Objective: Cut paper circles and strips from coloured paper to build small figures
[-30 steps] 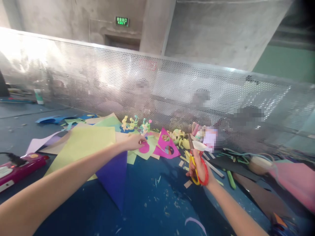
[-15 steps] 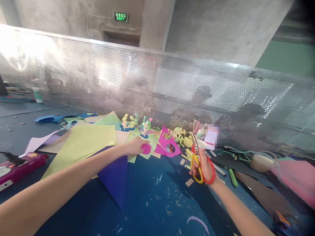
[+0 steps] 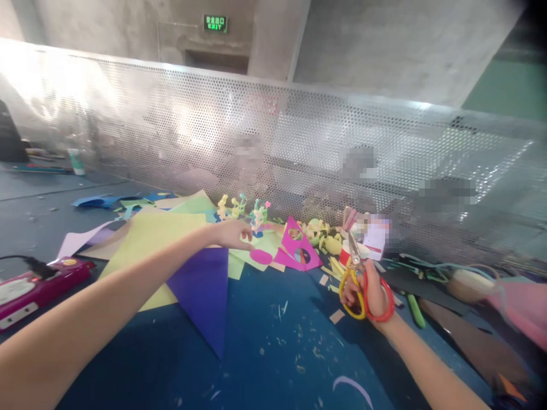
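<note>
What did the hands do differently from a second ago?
The left hand has lifted a little off the pink paper oval; its fingers lay on it before and now hover just above. The right hand slid right and nearer, tilting the scissors more upright. It keeps its grip on the scissors, and the coloured paper sheets lie where they were.

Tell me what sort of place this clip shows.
Probably a craft worktable in a bare concrete hall: cut coloured paper sheets litter the blue table, the right hand holds scissors, a perforated metal screen behind.
</note>
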Demonstrator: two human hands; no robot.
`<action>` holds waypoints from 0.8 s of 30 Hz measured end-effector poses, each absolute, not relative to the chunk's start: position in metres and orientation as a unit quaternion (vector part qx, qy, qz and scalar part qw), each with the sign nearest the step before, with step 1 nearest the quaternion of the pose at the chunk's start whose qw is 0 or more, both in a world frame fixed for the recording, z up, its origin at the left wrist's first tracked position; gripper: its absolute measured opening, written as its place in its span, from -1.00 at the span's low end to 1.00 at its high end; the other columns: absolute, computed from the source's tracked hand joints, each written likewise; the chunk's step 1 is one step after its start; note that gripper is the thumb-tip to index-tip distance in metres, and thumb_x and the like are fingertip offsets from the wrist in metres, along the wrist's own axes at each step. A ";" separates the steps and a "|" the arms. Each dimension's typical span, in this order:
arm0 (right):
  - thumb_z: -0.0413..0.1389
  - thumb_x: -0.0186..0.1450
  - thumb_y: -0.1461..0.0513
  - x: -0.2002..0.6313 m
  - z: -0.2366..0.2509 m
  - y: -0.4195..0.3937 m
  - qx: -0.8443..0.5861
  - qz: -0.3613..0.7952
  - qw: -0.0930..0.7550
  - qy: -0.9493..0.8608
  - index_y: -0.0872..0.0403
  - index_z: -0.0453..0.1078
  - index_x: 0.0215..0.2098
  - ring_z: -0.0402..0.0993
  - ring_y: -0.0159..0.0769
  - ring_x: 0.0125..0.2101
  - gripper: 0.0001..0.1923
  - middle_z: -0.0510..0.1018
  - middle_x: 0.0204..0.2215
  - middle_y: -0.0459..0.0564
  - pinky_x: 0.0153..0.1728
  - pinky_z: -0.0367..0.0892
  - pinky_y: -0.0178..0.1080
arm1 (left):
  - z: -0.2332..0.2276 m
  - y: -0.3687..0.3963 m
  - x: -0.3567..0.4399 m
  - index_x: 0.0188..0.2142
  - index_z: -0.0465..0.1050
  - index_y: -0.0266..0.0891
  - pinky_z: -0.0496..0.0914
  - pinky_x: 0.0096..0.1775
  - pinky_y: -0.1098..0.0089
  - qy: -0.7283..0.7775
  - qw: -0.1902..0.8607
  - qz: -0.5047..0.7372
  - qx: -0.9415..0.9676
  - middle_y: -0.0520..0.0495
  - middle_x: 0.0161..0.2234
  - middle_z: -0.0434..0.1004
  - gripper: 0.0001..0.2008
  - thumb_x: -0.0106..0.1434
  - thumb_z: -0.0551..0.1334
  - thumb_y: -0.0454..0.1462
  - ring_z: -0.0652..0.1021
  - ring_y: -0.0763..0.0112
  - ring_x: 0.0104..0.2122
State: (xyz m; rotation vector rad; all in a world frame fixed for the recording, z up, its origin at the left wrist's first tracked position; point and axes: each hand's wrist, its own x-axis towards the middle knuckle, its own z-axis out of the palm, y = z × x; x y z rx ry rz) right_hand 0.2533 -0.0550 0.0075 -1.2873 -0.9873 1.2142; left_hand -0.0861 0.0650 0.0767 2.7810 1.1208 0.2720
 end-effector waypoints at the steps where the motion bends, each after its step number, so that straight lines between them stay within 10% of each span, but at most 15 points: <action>1: -0.34 0.15 -0.28 0.254 0.007 -0.055 -0.539 0.511 0.527 -0.414 0.03 0.09 -0.83 0.28 -0.36 -0.76 -0.29 0.22 -0.89 -0.06 -0.64 0.25 -0.29 | 0.086 0.063 -0.093 -0.30 0.49 -0.22 0.30 -0.32 0.45 0.374 0.083 0.053 0.922 -0.09 -0.32 0.52 -0.57 0.00 0.21 0.06 0.49 0.30 -0.34; 6: -0.39 0.15 -0.29 0.252 0.010 -0.055 -0.543 0.521 0.515 -0.411 0.02 0.07 -0.84 0.23 -0.37 -0.78 -0.27 0.21 -0.90 -0.07 -0.66 0.22 -0.29 | 0.099 0.058 -0.113 -0.09 0.39 -0.08 0.21 -0.51 0.53 0.406 0.202 -0.107 0.885 0.06 -0.47 0.53 -0.31 -0.33 0.42 -0.15 0.44 0.42 -0.55; 10: -0.39 0.15 -0.29 0.250 0.012 -0.056 -0.546 0.519 0.522 -0.400 0.02 0.07 -0.84 0.22 -0.37 -0.80 -0.27 0.19 -0.90 -0.08 -0.65 0.23 -0.28 | 0.090 0.060 -0.109 -0.38 0.51 -0.11 0.11 -0.64 0.55 0.356 0.282 -0.044 0.890 0.20 -0.75 0.35 -0.54 -0.41 0.40 -0.35 0.32 0.52 -0.75; 24: -0.30 0.13 -0.30 0.248 0.012 -0.055 -0.558 0.498 0.547 -0.376 0.05 0.09 -0.83 0.35 -0.32 -0.77 -0.28 0.29 -0.88 -0.05 -0.72 0.22 -0.33 | 0.093 0.029 -0.052 -0.31 0.38 -0.22 0.35 -0.32 0.46 0.268 0.632 0.265 0.677 0.04 -0.41 0.44 -0.87 0.12 0.23 -0.26 0.46 0.51 -0.42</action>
